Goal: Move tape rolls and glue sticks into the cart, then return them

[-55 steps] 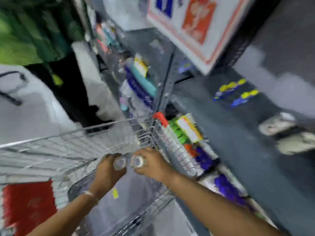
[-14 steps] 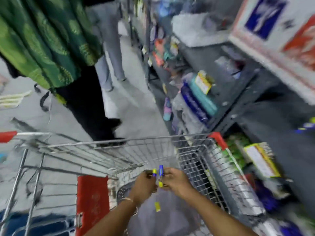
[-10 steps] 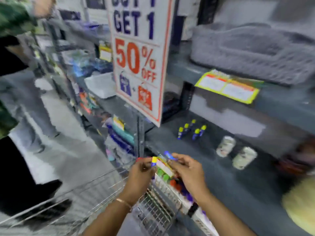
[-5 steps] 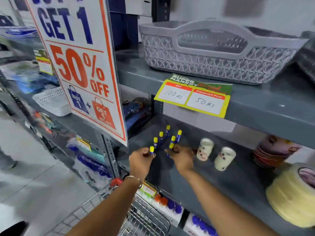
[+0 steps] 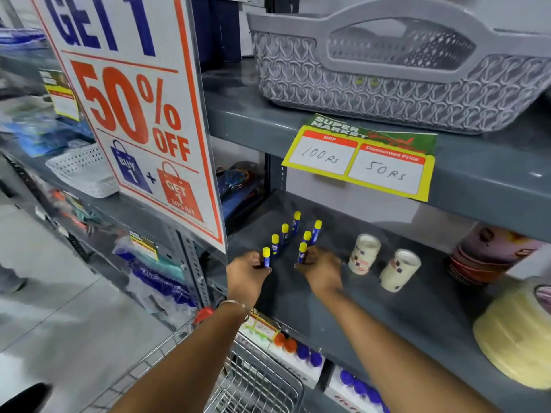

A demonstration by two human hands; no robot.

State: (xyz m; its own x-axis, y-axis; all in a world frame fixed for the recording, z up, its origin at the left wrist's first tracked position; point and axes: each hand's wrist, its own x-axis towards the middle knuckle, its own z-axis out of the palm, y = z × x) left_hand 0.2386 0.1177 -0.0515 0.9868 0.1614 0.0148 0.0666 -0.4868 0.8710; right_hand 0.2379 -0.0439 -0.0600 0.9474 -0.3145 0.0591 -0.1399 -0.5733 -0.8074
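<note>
Both hands rest on the grey shelf (image 5: 387, 317). My left hand (image 5: 247, 272) is shut on a blue glue stick with a yellow cap (image 5: 266, 256), held upright on the shelf. My right hand (image 5: 320, 268) is shut on a second glue stick (image 5: 302, 252), also upright. Behind them several more glue sticks (image 5: 295, 223) stand in two rows. Two white tape rolls (image 5: 364, 253) (image 5: 399, 269) stand to the right of my right hand. The wire cart (image 5: 256, 383) is below, near my forearms.
A large "50% OFF" sign (image 5: 134, 120) hangs left of the shelf bay. A grey plastic basket (image 5: 402, 64) sits on the shelf above, with a yellow price tag (image 5: 360, 159) on its edge. A big tape roll (image 5: 515, 332) and stacked bowls (image 5: 489, 257) are at right.
My hands carried two glue sticks from the cart up to the shelf and now hold them standing at the front of the two rows.
</note>
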